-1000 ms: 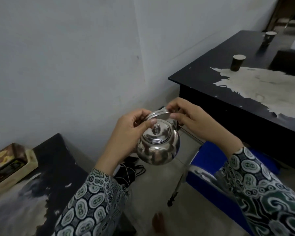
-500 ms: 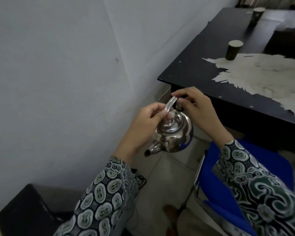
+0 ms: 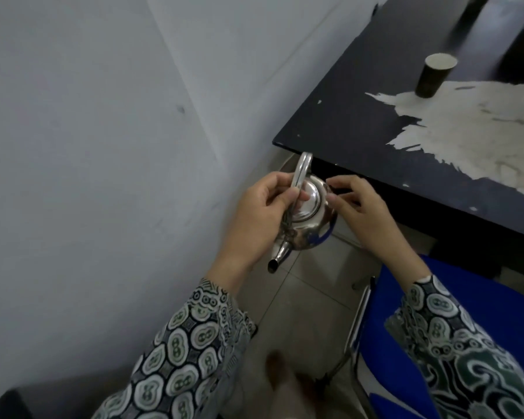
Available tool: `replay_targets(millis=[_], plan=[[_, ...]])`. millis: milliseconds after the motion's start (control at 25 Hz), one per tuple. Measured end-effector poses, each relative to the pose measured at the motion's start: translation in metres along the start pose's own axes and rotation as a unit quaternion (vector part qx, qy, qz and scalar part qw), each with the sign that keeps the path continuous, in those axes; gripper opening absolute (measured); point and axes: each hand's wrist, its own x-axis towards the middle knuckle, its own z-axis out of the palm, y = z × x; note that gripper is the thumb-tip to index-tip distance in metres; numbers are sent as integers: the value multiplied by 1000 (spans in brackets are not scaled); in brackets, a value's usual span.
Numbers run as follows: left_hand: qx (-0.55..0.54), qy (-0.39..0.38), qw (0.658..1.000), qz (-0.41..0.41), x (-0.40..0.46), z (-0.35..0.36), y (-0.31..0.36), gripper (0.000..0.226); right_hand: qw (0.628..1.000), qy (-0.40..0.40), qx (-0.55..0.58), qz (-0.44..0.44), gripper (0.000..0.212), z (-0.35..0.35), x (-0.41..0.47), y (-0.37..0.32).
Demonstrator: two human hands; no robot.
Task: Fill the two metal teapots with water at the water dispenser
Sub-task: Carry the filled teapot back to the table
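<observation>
A small shiny metal teapot [image 3: 307, 225] hangs in the air in front of me, lid on, spout pointing down toward me. My left hand [image 3: 254, 219] grips its upright metal handle [image 3: 300, 172] between thumb and fingers. My right hand [image 3: 365, 213] rests against the pot's right side near the lid, fingers curled and apart; whether it grips is unclear. No second teapot and no water dispenser are in view.
A black table [image 3: 360, 116] with peeling paint stands at the right, its corner just above the pot. A dark paper cup [image 3: 433, 75] stands on it. A blue chair [image 3: 511, 316] sits below my right arm. A white wall fills the left; tiled floor lies below.
The view has swung toward the table. The pot has turned so its spout points at me, and my right hand has left the handle and moved to the pot's side.
</observation>
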Motion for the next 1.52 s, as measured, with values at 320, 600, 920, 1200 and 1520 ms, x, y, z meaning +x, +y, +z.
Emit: replay_targets(millis=[320, 600, 920, 1200, 1520], plan=[[-13, -120, 992, 28, 102, 0, 13, 18, 985, -13, 150, 80, 64, -5, 50, 7], [-9, -198, 978, 70, 193, 5, 37, 22, 973, 116, 186, 73, 62, -19, 122, 2], [-3, -225, 970, 90, 327, 57, 89, 19, 981, 156, 95, 60, 54, -108, 237, 7], [-13, -194, 978, 76, 477, 147, 117, 16, 991, 97, 51, 75, 47, -234, 383, 44], [-3, -219, 973, 70, 636, 274, 125, 14, 986, 74, 82, 123, 44, -354, 518, 125]])
